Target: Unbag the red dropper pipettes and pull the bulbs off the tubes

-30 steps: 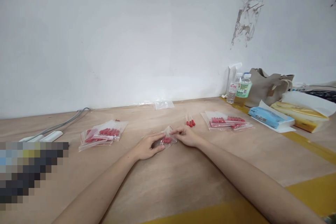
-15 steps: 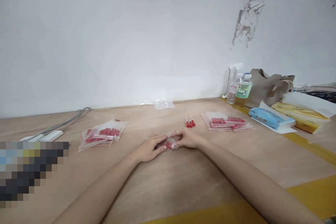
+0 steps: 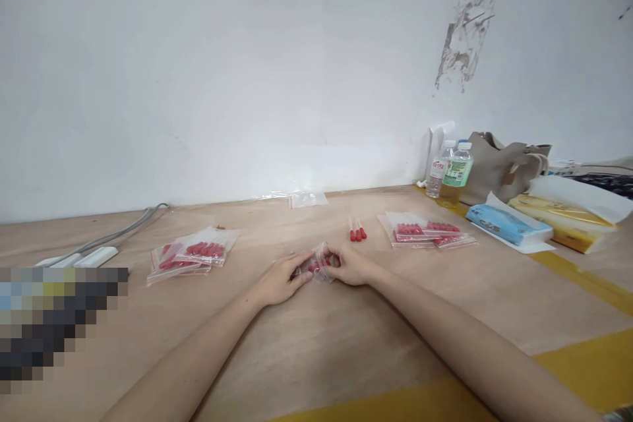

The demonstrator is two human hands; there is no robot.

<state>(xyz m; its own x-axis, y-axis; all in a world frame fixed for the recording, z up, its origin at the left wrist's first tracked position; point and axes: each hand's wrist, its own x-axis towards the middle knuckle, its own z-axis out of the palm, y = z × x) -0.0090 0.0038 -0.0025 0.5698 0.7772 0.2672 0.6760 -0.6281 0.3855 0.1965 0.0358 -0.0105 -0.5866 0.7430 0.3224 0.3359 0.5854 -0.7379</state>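
A small clear zip bag [image 3: 319, 265] with red-capped pieces inside lies on the wooden table [image 3: 316, 349] at the centre. My left hand [image 3: 281, 279] pinches its left side and my right hand [image 3: 351, 266] pinches its right side, fingertips close together. Three loose red-capped tubes [image 3: 358, 231] lie just behind my right hand. A pile of filled bags [image 3: 192, 252] sits to the left, another pile of filled bags [image 3: 426, 229] to the right.
An empty clear bag [image 3: 307, 198] lies by the wall. Two bottles [image 3: 450, 170], a beige bag [image 3: 499, 165], a blue tissue pack [image 3: 507, 222] and a yellow pack [image 3: 564, 214] stand at the right. A grey cable [image 3: 113, 234] and white power strip [image 3: 82, 257] are at the left.
My hands have drawn closer together on the small bag, which is now bunched between the fingertips rather than spread out.
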